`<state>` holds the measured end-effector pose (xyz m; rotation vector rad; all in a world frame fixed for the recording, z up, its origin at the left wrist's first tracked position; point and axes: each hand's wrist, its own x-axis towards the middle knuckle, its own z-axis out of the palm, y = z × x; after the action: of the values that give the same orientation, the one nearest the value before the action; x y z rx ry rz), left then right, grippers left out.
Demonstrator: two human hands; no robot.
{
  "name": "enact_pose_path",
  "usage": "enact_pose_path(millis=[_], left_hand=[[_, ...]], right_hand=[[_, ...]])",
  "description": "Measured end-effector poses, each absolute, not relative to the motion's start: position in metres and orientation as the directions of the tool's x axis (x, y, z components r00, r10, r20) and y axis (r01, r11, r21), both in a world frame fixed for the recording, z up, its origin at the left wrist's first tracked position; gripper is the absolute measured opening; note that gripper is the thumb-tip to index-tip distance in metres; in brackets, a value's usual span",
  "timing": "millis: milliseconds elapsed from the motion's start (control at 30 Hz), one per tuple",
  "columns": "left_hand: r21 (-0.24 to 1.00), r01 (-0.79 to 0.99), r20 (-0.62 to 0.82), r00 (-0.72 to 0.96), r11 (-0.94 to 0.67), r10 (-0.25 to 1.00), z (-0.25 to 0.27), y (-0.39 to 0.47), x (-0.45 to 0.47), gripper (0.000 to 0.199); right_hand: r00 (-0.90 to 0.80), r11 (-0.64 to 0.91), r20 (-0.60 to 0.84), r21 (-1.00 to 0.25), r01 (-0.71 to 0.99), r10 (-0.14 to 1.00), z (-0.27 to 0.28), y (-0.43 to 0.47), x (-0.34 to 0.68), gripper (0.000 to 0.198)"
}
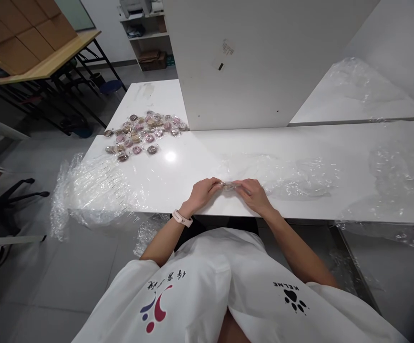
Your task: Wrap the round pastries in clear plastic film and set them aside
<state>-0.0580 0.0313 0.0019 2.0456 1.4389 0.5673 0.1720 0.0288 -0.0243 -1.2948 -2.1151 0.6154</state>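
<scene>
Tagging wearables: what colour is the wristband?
The wristband is pale pink, seen best in the head view.

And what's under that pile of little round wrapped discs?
White tabletop shows in gaps between the wrapped discs; whatever lies directly beneath them is covered.

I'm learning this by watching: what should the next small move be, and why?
Probably draw the clear wrapper gently snug: the left hand and right hand pinch it from opposite sides, though whether it is sealed can't be seen.

left fingers (211, 183) pinched | right fingers (244, 186) pinched | forearms (163, 237) angled inward
</scene>
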Motion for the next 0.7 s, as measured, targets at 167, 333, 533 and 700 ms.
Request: enact_pose_path(millis=[167,333,533,700], left_hand=[[0.51,0.847,-0.034,0.194,-0.15,0.98,0.014,0.04,-0.047,0.021],[0.295,0.869,0.381,0.273,-0.396,0.883,0.026,0.011,-0.042,0.018],[0.844,0.53,-0.076,0.275,-0.085,0.958,0.018,-0.058,-0.046,0.021],[0.81,-0.172,-0.52,0.235,0.561,0.822,0.019,-0.057,-0.046,0.055]], right_hand=[[-0.22,0.137,-0.022,-0.723,0.677,0.975,-0.017,0.048,0.164,0.038],[-0.143,0.06,-0.071,-0.662,0.747,0.987,-0.009,0.057,0.154,0.034],[-0.266,0.41,0.361,-0.419,0.81,0.894,-0.02,0.04,0.148,0.028],[-0.46,0.538,0.284,-0.525,0.659,0.841,-0.024,0.031,0.156,0.042]])
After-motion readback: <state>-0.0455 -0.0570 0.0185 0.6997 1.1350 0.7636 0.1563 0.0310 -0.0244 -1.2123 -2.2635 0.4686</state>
